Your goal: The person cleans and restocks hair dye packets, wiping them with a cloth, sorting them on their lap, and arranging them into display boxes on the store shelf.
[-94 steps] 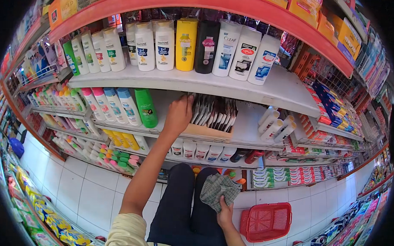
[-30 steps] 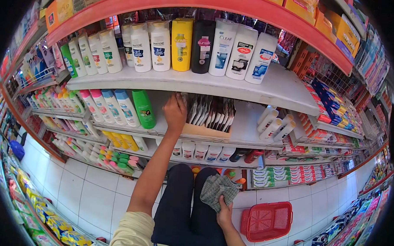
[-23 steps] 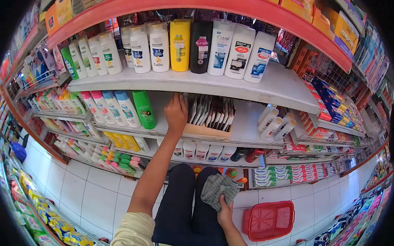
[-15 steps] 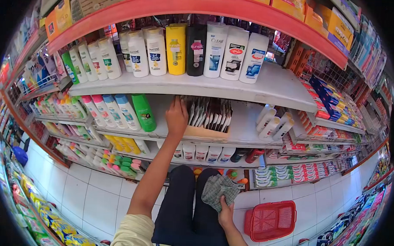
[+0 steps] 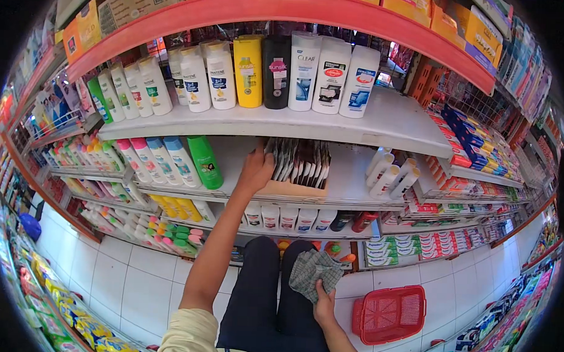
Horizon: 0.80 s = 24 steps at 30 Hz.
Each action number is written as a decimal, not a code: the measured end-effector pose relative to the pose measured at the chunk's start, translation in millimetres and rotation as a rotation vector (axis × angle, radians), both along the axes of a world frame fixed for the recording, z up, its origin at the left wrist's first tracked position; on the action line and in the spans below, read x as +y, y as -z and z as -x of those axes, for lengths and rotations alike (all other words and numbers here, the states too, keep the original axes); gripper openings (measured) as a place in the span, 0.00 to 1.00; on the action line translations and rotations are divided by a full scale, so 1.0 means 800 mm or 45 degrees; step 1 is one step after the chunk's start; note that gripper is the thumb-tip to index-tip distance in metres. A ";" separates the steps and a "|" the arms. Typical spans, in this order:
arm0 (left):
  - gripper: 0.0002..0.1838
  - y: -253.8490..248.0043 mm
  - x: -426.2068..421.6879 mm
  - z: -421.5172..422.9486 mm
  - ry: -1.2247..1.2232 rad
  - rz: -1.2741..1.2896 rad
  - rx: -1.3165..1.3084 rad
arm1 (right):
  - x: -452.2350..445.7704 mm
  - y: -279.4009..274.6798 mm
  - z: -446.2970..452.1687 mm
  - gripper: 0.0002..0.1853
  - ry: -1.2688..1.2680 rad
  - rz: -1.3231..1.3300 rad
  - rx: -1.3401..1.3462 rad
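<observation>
My left hand [image 5: 256, 170] reaches to the middle shelf, its fingers closed at the left side of an open cardboard box [image 5: 292, 189]. Dark and white sachets [image 5: 301, 164] stand in a row inside that box. Part of the fingertips is hidden behind the box's edge. Low in front of my right thigh, my right hand [image 5: 324, 303] grips a crumpled grey-green checkered cloth [image 5: 316, 273]. A green shampoo bottle [image 5: 205, 163] stands left of my left hand.
Shampoo bottles [image 5: 276, 73] line the upper shelf [image 5: 284, 125], which overhangs the box. White bottles [image 5: 386, 173] stand to the right on the middle shelf. A red plastic basket [image 5: 389, 313] rests on the tiled floor by my right side. Toothpaste boxes [image 5: 475, 145] fill the right shelves.
My left hand has come slightly down and right, closer against the box's left side. My right hand and the cloth stay in place.
</observation>
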<state>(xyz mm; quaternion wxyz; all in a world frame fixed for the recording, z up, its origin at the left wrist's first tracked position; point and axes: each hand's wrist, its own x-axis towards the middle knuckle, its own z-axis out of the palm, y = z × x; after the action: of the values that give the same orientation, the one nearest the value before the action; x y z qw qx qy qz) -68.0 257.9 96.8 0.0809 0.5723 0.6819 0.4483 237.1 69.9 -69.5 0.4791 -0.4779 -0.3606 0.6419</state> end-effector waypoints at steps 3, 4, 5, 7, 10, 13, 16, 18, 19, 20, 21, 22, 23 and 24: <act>0.35 0.009 0.020 0.019 0.177 0.032 -0.182 | -0.001 -0.006 0.000 0.28 0.006 0.018 0.000; 0.36 0.003 0.019 0.021 0.233 0.057 -0.286 | 0.000 -0.008 0.000 0.28 -0.005 0.014 0.025; 0.37 -0.003 0.017 0.022 0.289 0.082 -0.388 | 0.001 -0.009 0.000 0.28 -0.016 0.008 0.051; 0.37 0.000 0.013 0.013 0.224 -0.004 -0.371 | 0.001 -0.007 0.000 0.28 -0.040 -0.020 0.057; 0.37 0.004 0.018 0.009 0.199 -0.003 -0.277 | -0.001 -0.005 0.001 0.28 -0.029 0.005 0.052; 0.39 -0.015 0.015 0.005 0.245 0.176 -0.325 | -0.002 -0.007 0.002 0.28 -0.002 0.034 0.051; 0.40 0.021 0.053 0.039 0.374 0.198 -0.783 | 0.000 -0.003 0.000 0.28 0.009 0.028 0.033; 0.40 0.036 0.065 0.051 0.427 0.188 -1.010 | 0.000 0.001 -0.002 0.28 0.012 0.021 0.025; 0.40 0.033 0.063 0.052 0.427 0.207 -1.028 | 0.000 0.002 -0.002 0.28 0.012 0.016 0.028; 0.40 0.029 0.062 0.052 0.427 0.225 -1.046 | 0.001 0.004 -0.002 0.28 0.012 0.011 0.033; 0.40 0.019 0.056 0.045 0.401 0.200 -0.950 | 0.001 0.002 0.000 0.28 0.014 0.041 0.047; 0.39 0.008 0.049 0.035 0.375 0.177 -0.855 | 0.001 0.000 0.001 0.28 0.016 0.072 0.060; 0.39 -0.001 0.042 0.027 0.348 0.156 -0.762 | 0.001 -0.001 0.001 0.28 0.017 0.106 0.071; 0.39 0.003 0.045 0.028 0.340 0.179 -0.741 | 0.000 0.001 0.001 0.28 0.014 0.101 0.043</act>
<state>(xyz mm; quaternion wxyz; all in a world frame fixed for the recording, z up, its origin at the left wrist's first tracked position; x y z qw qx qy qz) -90.1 293.9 94.8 0.3698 0.4975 0.5784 0.5303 236.4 69.8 -70.0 0.4693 -0.4877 -0.3239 0.6611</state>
